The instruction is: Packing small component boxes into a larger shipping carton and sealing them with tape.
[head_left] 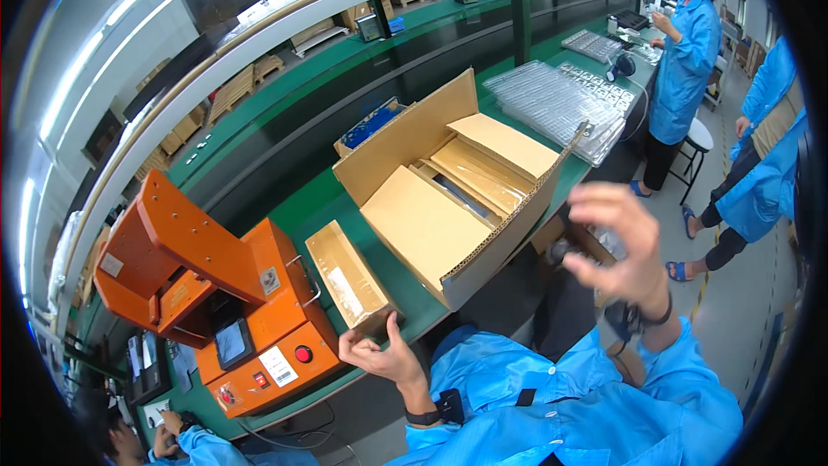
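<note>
A long, narrow cardboard box (349, 280) with shiny clear tape lies on the green bench. At its near end is my left hand (385, 361), thumb raised and fingers loosely bent; nothing shows in its grasp, and whether it touches the box is unclear. My right hand (623, 237) is lifted off to the right, beyond the bench edge, its thumb and fingers curved apart with nothing visible between them. Between the hands, farther back, stands a large open carton (423, 220) with its flaps spread. Inside it are long brown boxes (483, 174) and a dark gap beside them.
An orange machine (289, 341) with a red button and small screen stands left of the narrow box. Stacked clear plastic trays (552, 103) lie beyond the carton, and a blue bin (371, 125) sits behind it. Co-workers in blue (690, 60) are at the right and lower left (194, 444).
</note>
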Demonstrator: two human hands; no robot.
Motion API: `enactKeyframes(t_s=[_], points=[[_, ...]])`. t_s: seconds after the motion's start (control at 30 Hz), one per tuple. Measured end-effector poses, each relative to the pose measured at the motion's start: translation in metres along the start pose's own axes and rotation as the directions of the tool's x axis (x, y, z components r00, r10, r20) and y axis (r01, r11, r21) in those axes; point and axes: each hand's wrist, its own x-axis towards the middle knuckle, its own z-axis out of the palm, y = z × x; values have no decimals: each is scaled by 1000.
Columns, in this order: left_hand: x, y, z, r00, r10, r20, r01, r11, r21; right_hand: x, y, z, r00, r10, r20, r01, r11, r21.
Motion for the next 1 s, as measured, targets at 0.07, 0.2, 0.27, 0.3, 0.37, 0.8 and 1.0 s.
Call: enactKeyframes(t_s=[0.07, 0.2, 0.27, 0.3, 0.37, 0.8, 1.0], points=[[-11, -3, -1, 991, 119, -59, -113, 989, 94, 19, 19, 1, 1000, 4, -17, -5, 1000, -21], [-45, 21, -9, 919, -96, 381, 215, 934, -284, 46, 37, 46, 969, -230, 90, 231, 973, 1], [-56, 36, 3, 760, -331, 560, 621, 626, -472, 45, 47, 79, 965, -224, 138, 238, 967, -93], [-58, 30, -1, 610, -330, 721, 757, 513, -405, 47, 55, 96, 939, -330, -96, 313, 937, -157], [-65, 15, -9, 433, -313, 845, 869, 392, -300, 49, 61, 104, 926, -327, -188, 313, 944, -101], [-81, 23, -11, 65, -94, 993, 986, -147, -79, -15, 29, 1, 857, -280, -432, 345, 936, 77], [-132, -4, 11, -241, 18, 970, 964, 116, 237, -36, 3, -65, 849, -296, -439, 247, 955, -166]])
